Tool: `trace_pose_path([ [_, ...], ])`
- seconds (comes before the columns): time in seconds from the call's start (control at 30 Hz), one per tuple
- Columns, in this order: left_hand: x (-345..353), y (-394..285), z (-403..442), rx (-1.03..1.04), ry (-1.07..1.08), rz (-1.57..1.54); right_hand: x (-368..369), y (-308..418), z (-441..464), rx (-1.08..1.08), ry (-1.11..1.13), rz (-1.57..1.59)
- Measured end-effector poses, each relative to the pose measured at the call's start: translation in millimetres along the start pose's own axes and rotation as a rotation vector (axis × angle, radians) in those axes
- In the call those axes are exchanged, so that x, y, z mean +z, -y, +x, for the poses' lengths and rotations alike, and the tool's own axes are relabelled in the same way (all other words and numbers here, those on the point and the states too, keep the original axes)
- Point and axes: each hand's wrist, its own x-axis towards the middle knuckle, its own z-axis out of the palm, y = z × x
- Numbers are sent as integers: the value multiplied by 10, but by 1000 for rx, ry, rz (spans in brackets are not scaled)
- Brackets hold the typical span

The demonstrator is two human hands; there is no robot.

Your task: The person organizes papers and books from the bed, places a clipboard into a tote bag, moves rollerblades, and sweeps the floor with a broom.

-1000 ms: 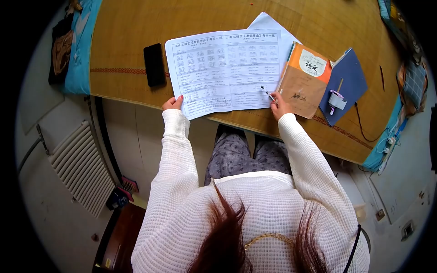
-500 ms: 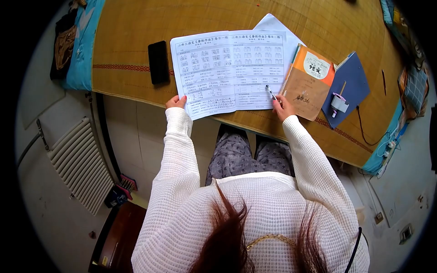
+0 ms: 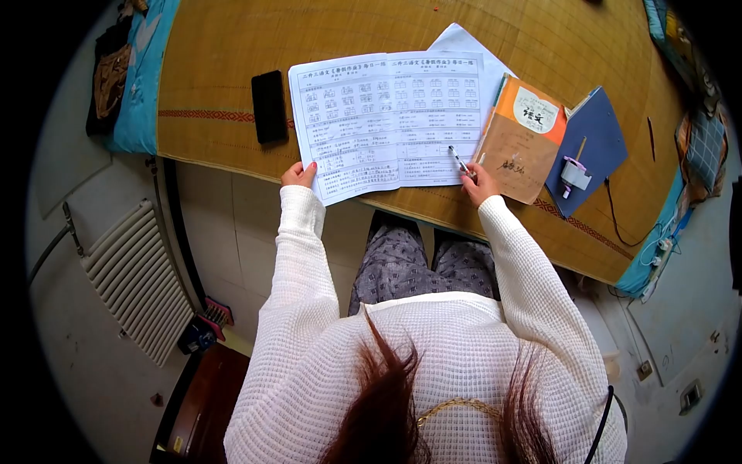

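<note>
An open workbook point(image 3: 386, 116) with printed Chinese worksheets lies at the table's near edge, its left page partly filled in by hand. My left hand point(image 3: 298, 175) grips the workbook's lower left corner. Between the fingers of my right hand point(image 3: 481, 184) is a pen point(image 3: 458, 159), its end pointing up over the lower right page. Just right of that hand lies an orange and brown textbook point(image 3: 522, 139), partly on white sheets point(image 3: 457, 39). A black phone point(image 3: 269, 107) rests to the left of the workbook.
On the mat-covered table point(image 3: 209, 73), a blue folder point(image 3: 595, 143) at the right carries a small white and purple object point(image 3: 574, 176). A thin cable point(image 3: 613, 213) curves near the right edge. Cloth point(image 3: 112, 81) lies at the far left. A white radiator point(image 3: 139, 278) stands lower left.
Over the last second the view has shifted slightly, so the tabletop items appear a little further right. The pen's tilt in my right hand has changed slightly. Both hands keep their holds.
</note>
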Motion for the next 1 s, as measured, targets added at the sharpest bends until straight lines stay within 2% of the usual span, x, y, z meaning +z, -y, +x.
trace_pose_path([
  [0.1,-5,-71,-48,6,37,24,-18,15,-32,-19,-12,7],
  [0.2,1,-172,-150,37,109,-129,-12,-40,-23,-27,-20,69],
  [0.27,1,-306,-256,43,355,-203,-32,-66,-35,-31,-57,106],
  [0.3,22,-363,-300,49,360,-200,-56,-54,-45,-33,-93,139],
  [0.33,64,-421,-339,90,478,-186,-105,-45,-53,-32,-105,143],
  [0.4,244,-489,-408,154,656,-165,-236,-48,-77,-58,-329,155],
  [0.43,380,-498,-434,177,749,-138,-307,-104,-64,-55,-343,155],
  [0.5,705,-562,-504,190,909,-174,-499,-219,-30,-135,-709,-3],
  [0.57,1021,-616,-528,104,740,-255,-777,-119,-168,65,-865,-163],
  [0.6,1205,-581,-512,173,514,-315,-847,-202,-167,127,-914,-127],
  [0.63,1423,-242,-227,364,149,-31,-893,-353,-124,132,-929,-126],
  [0.7,1578,-362,-315,287,-131,286,-957,-660,-15,321,-724,-71],
  [0.73,1664,-373,-312,177,-35,175,-976,-578,-50,307,-532,179],
  [0.77,1723,-369,-322,183,-30,174,-842,-841,90,287,-575,286],
  [0.83,1788,-406,-412,1,-24,134,-809,-725,10,303,-408,657],
  [0.87,1821,-158,-251,111,79,-29,-868,-650,-63,305,-413,662],
  [0.9,1796,-185,-260,115,83,-27,-974,-489,-165,390,-308,650],
  [0.97,1690,-300,-367,154,239,-155,-1074,-464,-238,472,-203,641],
  [1.0,1629,-344,-391,203,231,-104,-1151,-556,-251,199,-245,772],
])
